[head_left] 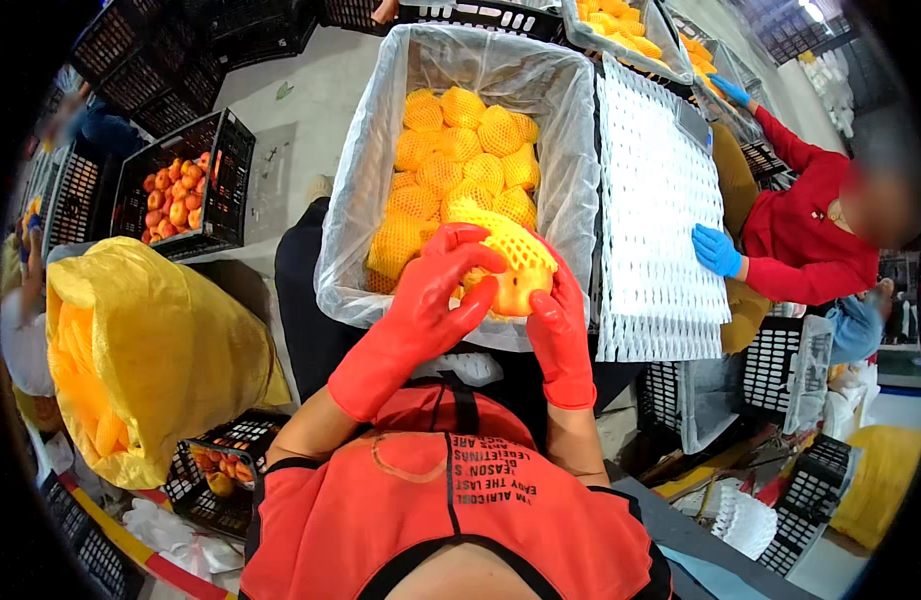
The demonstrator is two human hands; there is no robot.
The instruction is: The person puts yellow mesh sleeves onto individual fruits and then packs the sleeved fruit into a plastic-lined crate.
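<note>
Above the near end of a crate lined with clear plastic (359,190), I hold a yellow-orange fruit (526,290), apparently an apple, partly covered by a yellow foam net (496,232). Its bare end, with a small dark spot, faces me. My left hand (431,290), in a red rubber glove, is curled at the fruit's left side, fingers on the net. In a matching glove, my right hand (563,335) grips the right side, its thumb at the bare end; its other fingers are mostly hidden behind. Several netted fruits (463,160) lie inside the crate.
White foam sheets (661,220) lie right of the crate, touched by a co-worker's blue-gloved hand (717,250). At left stand a yellow sack (181,340) of foam nets and a black crate (239,175) of red-orange fruit. More lined crates (631,50) stand at the far right.
</note>
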